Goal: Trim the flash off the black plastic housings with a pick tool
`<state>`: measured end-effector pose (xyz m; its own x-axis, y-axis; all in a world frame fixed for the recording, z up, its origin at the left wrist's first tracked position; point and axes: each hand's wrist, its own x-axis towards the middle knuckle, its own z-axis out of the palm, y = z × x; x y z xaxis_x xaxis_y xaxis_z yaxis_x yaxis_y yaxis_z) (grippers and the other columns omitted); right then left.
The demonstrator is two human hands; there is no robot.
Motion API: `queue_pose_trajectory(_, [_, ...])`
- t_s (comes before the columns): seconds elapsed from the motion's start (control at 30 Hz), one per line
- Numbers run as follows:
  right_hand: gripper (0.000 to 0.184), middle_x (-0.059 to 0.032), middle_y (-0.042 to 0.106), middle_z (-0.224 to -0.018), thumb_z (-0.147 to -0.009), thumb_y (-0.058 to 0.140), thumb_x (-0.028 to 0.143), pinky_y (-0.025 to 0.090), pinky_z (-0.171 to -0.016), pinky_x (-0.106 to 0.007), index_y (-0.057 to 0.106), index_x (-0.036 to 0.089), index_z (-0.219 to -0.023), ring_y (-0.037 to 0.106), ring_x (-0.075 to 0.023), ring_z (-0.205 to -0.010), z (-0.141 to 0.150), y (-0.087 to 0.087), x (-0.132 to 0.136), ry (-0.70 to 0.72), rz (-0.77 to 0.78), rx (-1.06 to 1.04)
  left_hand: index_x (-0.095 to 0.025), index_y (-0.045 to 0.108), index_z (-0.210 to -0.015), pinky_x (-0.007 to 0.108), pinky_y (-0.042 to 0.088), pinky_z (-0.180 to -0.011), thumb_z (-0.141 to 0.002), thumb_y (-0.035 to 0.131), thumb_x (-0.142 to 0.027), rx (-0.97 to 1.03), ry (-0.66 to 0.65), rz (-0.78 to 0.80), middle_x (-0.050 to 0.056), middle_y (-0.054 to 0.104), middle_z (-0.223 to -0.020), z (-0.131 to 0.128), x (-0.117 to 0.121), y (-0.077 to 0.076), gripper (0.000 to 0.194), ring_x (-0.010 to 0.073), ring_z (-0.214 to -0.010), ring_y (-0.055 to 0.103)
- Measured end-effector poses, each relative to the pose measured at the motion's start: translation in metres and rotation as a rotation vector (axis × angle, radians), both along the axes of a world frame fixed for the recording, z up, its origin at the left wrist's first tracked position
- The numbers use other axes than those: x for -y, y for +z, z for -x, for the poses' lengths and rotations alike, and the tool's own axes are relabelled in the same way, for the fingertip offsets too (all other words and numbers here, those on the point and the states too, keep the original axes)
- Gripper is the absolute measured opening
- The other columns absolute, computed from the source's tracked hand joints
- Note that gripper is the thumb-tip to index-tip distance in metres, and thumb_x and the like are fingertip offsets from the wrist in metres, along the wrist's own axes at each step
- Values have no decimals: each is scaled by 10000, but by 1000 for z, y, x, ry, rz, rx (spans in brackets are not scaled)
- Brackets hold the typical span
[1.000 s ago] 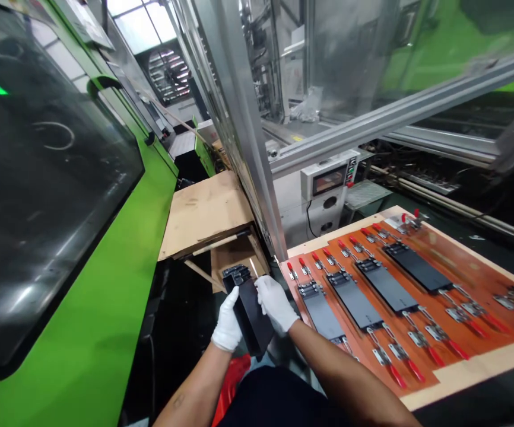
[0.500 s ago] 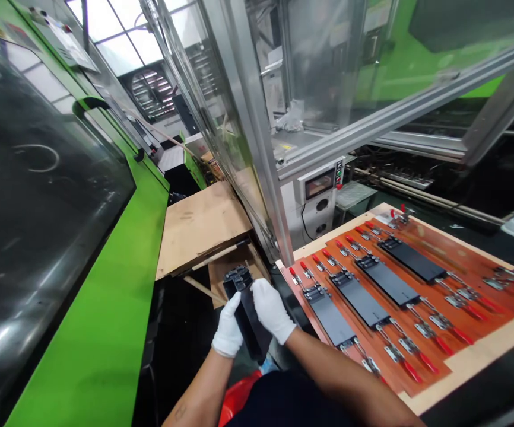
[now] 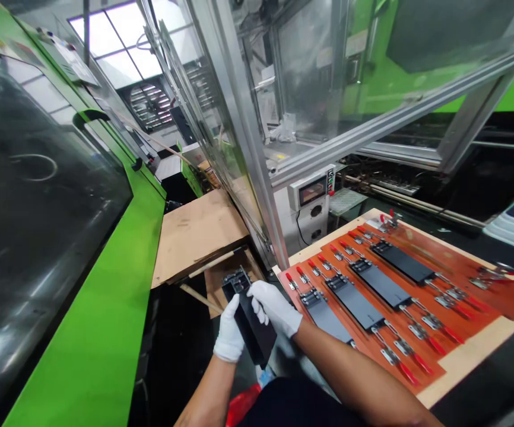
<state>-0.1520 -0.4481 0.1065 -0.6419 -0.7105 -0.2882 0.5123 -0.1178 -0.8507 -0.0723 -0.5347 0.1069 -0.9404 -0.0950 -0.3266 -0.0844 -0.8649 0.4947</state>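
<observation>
"What have you got there?"

"A black plate (image 3: pixel 253 332) with a metal clamp block (image 3: pixel 237 281) at its upper end. Your gloved left hand (image 3: pixel 229 335) and right hand (image 3: pixel 274 308) wrap closed around it, just beside the orange fixture board (image 3: pixel 455 350)."

"How will it handle?"

"Stiff, probably fairly heavy. Grip the long edges, not the block. Four more black plates (image 3: pixel 381 286) lie on the board."

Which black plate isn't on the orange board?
The black plate held between the gloved left hand and right hand; the four others lie clamped on the orange board.
</observation>
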Motion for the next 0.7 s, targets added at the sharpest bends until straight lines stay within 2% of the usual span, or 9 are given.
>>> queue_pose_trajectory(0.07, [327, 105, 489, -408, -694, 535, 542, 244, -287, -191, 496, 233, -794, 403, -89, -274, -1, -3, 0, 4, -7, 14, -131, 710, -850, 386, 557, -686, -900, 645, -412, -32, -32, 30, 40, 602, -602, 1, 0, -1, 292, 250, -648, 660])
queue_pose_trajectory(0.2, [399, 120, 480, -406, -695, 555, 611, 245, -286, -192, 487, 241, -824, 414, -92, -271, -7, -8, -2, 43, 47, -27, -150, 665, -738, 383, 552, -656, -906, 637, -432, -57, -61, 40, 36, 555, -534, 0, -1, -1, 330, 259, -617, 651])
queue_pose_trajectory(0.3, [418, 126, 472, -411, -707, 558, 633, 242, -294, -188, 472, 243, -830, 426, -89, -276, -8, -8, -2, 53, -6, 4, -137, 677, -786, 376, 546, -639, -899, 645, -442, -16, -42, 36, 49, 596, -590, -1, -2, 0, 326, 239, -593, 635])
queue_pose_trajectory(0.4, [438, 124, 485, -413, -726, 555, 650, 248, -294, -194, 467, 242, -858, 436, -98, -277, -6, -6, -2, 80, 36, -30, -151, 664, -745, 365, 538, -627, -879, 671, -424, -15, -18, 70, 32, 560, -536, -2, -3, 2, 304, 238, -581, 625])
queue_pose_trajectory(0.53, [475, 123, 493, -407, -688, 541, 677, 254, -287, -194, 452, 244, -863, 436, -104, -272, -2, -6, 0, 97, 46, -3, -145, 681, -822, 360, 538, -622, -882, 669, -429, 0, 1, 84, 18, 572, -571, -2, -3, 5, 291, 210, -552, 608])
queue_pose_trajectory(0.63, [486, 124, 493, -412, -671, 567, 683, 286, -292, -198, 463, 244, -851, 444, -102, -277, -2, -9, 0, 122, 94, -31, -159, 639, -724, 367, 545, -619, -848, 717, -437, 13, 1, 112, 10, 546, -528, -3, -2, 6, 314, 219, -552, 619])
queue_pose_trajectory(0.7, [484, 124, 487, -416, -673, 583, 682, 280, -295, -195, 479, 241, -845, 435, -96, -280, -4, -8, 0, 120, 101, -32, -159, 637, -734, 371, 550, -612, -825, 745, -455, 30, 2, 142, 6, 555, -530, -2, 0, 4, 328, 219, -546, 624])
